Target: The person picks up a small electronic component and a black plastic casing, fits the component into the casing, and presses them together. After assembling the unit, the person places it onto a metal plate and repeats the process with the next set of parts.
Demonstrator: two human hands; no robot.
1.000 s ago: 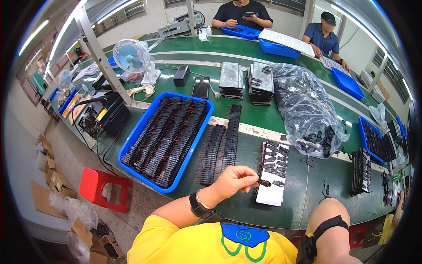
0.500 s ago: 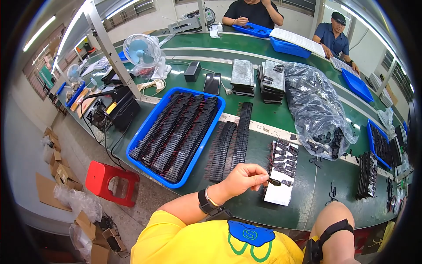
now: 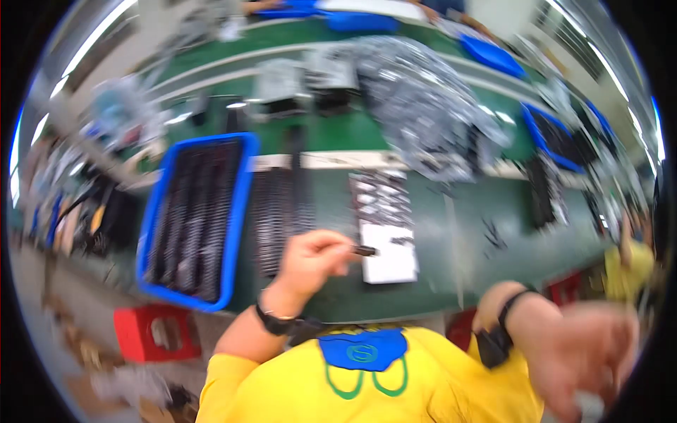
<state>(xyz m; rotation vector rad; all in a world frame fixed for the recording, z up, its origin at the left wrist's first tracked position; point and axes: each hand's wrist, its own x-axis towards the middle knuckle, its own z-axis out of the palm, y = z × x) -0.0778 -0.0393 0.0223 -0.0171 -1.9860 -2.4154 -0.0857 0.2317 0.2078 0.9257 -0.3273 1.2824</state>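
Observation:
My left hand [image 3: 314, 259] is closed in a pinch on a small black part [image 3: 364, 250]. That part sits over the left edge of a white board [image 3: 391, 264]. Rows of small black pieces [image 3: 383, 197] cover the board's far half, and one more lies farther down at its right side. At the lower right my right hand [image 3: 582, 352] is raised off the table, smeared by motion, so its fingers cannot be read. Something whitish [image 3: 589, 405] shows at its fingertips, too blurred to name.
To the left stands a blue tray [image 3: 229, 275] of black ribbed rows, with more such rows [image 3: 271, 222] beside it. A large clear plastic bag [image 3: 430, 99], metal-topped stacks [image 3: 278, 81] and loose black pieces [image 3: 493, 235] lie around. A red stool [image 3: 134, 335] stands below.
The view has swung and blurred. My right hand, out of sight before, is now raised at the lower right. My left hand still pinches the black part by the board.

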